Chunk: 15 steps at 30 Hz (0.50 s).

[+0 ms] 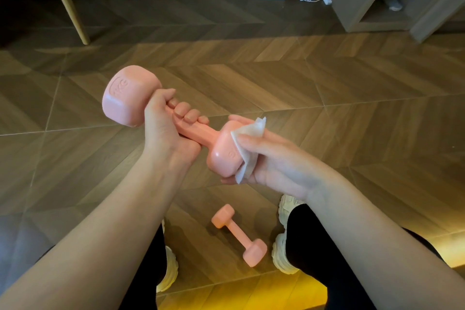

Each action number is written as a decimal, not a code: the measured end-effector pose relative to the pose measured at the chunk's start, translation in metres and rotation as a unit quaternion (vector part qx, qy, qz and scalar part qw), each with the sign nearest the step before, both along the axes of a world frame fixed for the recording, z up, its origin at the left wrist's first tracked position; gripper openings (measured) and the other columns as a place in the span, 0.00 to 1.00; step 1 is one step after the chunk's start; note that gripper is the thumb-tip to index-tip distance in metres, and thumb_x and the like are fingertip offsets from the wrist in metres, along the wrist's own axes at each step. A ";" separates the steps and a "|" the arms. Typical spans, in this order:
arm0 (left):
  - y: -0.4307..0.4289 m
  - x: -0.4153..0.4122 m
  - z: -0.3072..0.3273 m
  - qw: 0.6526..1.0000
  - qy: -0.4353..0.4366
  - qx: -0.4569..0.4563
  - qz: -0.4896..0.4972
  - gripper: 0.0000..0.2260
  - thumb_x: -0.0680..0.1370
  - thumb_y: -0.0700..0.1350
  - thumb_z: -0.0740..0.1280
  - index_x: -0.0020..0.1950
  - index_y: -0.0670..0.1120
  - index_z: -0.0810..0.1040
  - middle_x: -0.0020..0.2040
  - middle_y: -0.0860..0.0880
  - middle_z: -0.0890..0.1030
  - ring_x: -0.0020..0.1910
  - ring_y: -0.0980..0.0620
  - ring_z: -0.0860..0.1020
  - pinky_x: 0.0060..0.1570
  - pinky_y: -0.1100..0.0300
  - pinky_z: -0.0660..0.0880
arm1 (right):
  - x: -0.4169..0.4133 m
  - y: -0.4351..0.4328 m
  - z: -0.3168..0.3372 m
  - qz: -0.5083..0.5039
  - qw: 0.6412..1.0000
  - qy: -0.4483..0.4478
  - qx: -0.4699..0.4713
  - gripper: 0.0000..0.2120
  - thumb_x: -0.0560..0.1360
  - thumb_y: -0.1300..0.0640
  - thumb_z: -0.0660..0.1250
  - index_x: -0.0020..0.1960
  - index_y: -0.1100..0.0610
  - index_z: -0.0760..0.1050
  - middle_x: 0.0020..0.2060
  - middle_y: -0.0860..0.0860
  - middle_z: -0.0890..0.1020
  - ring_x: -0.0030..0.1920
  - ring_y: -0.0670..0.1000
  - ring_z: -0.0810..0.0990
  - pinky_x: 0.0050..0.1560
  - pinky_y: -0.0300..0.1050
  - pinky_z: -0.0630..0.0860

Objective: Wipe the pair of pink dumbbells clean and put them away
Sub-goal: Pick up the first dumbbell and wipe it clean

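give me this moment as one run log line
left hand: grips held dumbbell by handle | right hand: presses wipe on its near head | second dumbbell: lying on floor | phase: wiping

head | wide-angle | faces forward-down | close over held dumbbell | floor beyond

Forearms bare right down to the frame edge, both sides. Black close-fitting trousers on both legs. Chunky cream-white sneakers with thick ridged soles; the left one is partly hidden behind my arm. Fingernails on my left hand short, rounded.
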<state>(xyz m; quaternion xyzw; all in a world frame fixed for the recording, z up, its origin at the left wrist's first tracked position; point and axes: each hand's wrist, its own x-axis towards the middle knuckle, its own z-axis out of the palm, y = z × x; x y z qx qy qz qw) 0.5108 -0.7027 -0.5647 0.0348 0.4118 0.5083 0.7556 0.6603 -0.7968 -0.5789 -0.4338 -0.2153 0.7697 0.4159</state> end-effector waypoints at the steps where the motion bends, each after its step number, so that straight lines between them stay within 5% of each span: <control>1: 0.000 -0.001 0.000 1.000 -0.001 0.004 -0.003 0.15 0.77 0.43 0.61 0.30 0.50 0.63 0.24 0.54 0.60 0.21 0.54 0.60 0.26 0.65 0.65 | -0.001 -0.001 -0.001 0.006 1.000 0.000 0.001 0.26 0.74 0.55 0.71 0.70 0.49 0.69 0.65 0.60 0.75 0.60 0.63 0.80 0.57 0.66 0.78; 5: -0.003 -0.001 0.001 0.999 -0.006 0.033 -0.018 0.16 0.77 0.43 0.61 0.30 0.50 0.63 0.25 0.54 0.60 0.22 0.54 0.59 0.26 0.63 0.65 | -0.008 -0.001 -0.002 0.026 0.999 -0.001 -0.041 0.31 0.72 0.43 0.73 0.70 0.52 0.68 0.64 0.67 0.75 0.56 0.65 0.82 0.47 0.58 0.82; 11: -0.003 0.003 0.001 0.999 0.003 0.041 0.003 0.14 0.78 0.43 0.63 0.34 0.49 0.64 0.25 0.54 0.64 0.23 0.55 0.65 0.30 0.62 0.68 | -0.009 -0.001 -0.004 -0.027 0.999 -0.023 0.017 0.25 0.70 0.57 0.74 0.65 0.46 0.73 0.63 0.58 0.74 0.60 0.62 0.78 0.58 0.69 0.76; 15: -0.003 0.004 0.002 0.999 0.017 0.043 0.000 0.15 0.77 0.43 0.62 0.33 0.49 0.62 0.25 0.54 0.60 0.22 0.54 0.60 0.27 0.62 0.64 | -0.023 0.000 -0.003 -0.071 0.996 -0.048 -0.006 0.16 0.74 0.45 0.71 0.60 0.44 0.75 0.59 0.58 0.77 0.52 0.58 0.83 0.45 0.57 0.82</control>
